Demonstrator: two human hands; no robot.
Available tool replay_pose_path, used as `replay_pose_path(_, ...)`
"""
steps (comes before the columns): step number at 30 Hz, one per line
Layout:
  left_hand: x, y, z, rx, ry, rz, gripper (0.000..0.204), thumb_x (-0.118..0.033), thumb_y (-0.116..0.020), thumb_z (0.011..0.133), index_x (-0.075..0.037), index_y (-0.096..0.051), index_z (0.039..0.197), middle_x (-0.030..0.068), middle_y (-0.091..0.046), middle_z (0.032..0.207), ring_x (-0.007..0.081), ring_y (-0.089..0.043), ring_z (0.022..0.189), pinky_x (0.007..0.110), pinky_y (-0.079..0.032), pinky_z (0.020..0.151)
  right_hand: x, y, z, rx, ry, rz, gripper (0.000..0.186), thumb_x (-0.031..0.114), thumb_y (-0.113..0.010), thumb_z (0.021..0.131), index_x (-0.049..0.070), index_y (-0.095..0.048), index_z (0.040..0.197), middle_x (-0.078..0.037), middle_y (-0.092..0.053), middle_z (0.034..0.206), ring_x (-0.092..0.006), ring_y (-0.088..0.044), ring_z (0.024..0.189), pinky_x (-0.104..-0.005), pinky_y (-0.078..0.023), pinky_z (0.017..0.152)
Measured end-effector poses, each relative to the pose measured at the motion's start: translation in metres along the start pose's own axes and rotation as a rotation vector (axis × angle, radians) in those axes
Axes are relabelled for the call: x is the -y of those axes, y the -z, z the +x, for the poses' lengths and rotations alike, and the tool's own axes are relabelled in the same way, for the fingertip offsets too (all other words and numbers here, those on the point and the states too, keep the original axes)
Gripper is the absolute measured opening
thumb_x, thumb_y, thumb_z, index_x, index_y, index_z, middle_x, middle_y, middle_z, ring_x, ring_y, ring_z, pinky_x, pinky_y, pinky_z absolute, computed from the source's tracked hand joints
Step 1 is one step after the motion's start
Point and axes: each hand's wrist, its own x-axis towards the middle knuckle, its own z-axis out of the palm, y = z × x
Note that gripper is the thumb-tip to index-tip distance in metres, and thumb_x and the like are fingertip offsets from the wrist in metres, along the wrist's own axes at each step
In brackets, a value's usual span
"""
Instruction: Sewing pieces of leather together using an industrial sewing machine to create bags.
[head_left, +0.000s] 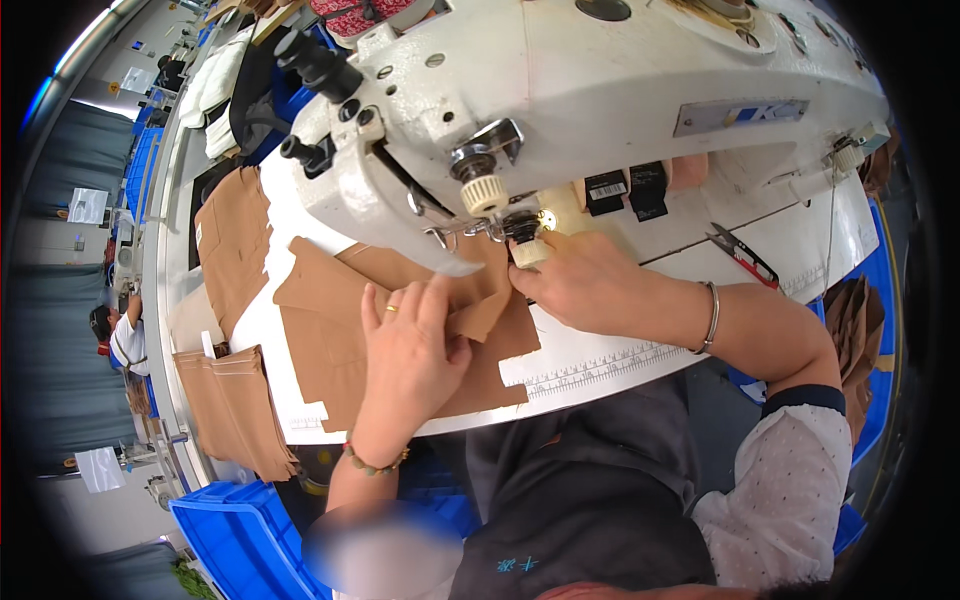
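The left hand point(412, 345) is being held palm down, with its fingers bent forward and somewhat spread and its thumb tucked in beside a fold. The brown fabric point(325, 325) is being touched by its fingertips; whether any cloth is being pinched cannot be told. The right hand point(585, 283) is being held farther right, its wrist bent inward and its fingers reaching in by the needle area of the white sewing machine point(560, 90). Its grip is being partly hidden there, so its closure cannot be told.

One pair of snips point(742, 255) is lying on the right of the white tabletop point(570, 340), and two black labels point(606, 192) are lying beyond the right hand. Two brown cloth piles (one far, one near) are being seen at left.

The fabric is lying on the tabletop under and left of the machine head. Its matte, plain surface is being broken by creases, stepped notches are showing along its edges, and a flap is being folded up between the hands.
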Motion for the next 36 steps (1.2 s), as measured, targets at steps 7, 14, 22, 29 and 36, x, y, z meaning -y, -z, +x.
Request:
replay_pose_path(7,0.0,-0.031,0.008,-0.102,-0.158,-0.106,0.047,-0.009,-0.072,0.081,-0.009,-0.064,0.128,0.005,-0.067,0.083,0.0239,-0.065,0.081,0.045,-0.045,0.096,-0.001,0.002,-0.001,0.075,-0.014,-0.001,0.009,0.007,-0.064,0.08,0.0,-0.065,0.086,-0.009,-0.058,0.084,-0.0222,-0.064,0.066,-0.0339,-0.052,0.055)
replay_pose_path(14,0.001,-0.033,0.013,-0.143,-0.21,-0.12,0.032,-0.012,-0.073,0.086,-0.009,-0.074,0.118,0.0042,-0.067,0.072,0.021,-0.063,0.068,0.037,-0.046,0.079,-0.001,0.002,-0.001,0.095,-0.018,0.014,0.01,0.008,-0.063,0.082,0.0,-0.066,0.088,-0.009,-0.058,0.079,-0.0226,-0.066,0.065,-0.0351,-0.051,0.055)
replay_pose_path(22,-0.004,-0.034,0.015,-0.227,-0.286,0.005,0.031,-0.007,-0.074,0.08,-0.005,-0.075,0.112,0.0086,-0.071,0.104,0.0242,-0.067,0.1,0.044,-0.049,0.093,-0.002,0.002,-0.001,0.099,-0.033,0.046,0.009,0.01,-0.064,0.083,0.003,-0.065,0.088,-0.008,-0.059,0.081,-0.0225,-0.066,0.067,-0.0356,-0.052,0.057)
replay_pose_path(29,0.001,-0.042,0.013,-0.187,-0.316,-0.147,0.041,0.001,-0.072,0.072,-0.003,-0.073,0.112,0.0115,-0.071,0.12,0.0296,-0.067,0.118,0.042,-0.054,0.1,-0.002,0.003,-0.001,0.095,-0.037,0.023,0.009,0.011,-0.064,0.084,0.005,-0.066,0.09,-0.008,-0.059,0.083,-0.0219,-0.068,0.07,-0.0352,-0.053,0.058)
replay_pose_path(36,-0.003,-0.042,0.011,-0.214,-0.313,-0.135,0.048,0.006,-0.068,0.065,-0.002,-0.073,0.112,0.0118,-0.072,0.119,0.0308,-0.068,0.116,0.04,-0.056,0.097,-0.007,0.004,0.0,0.165,-0.139,0.021,0.019,0.016,-0.071,0.081,0.008,-0.068,0.098,-0.003,-0.061,0.083,-0.0208,-0.068,0.071,-0.0343,-0.054,0.059)
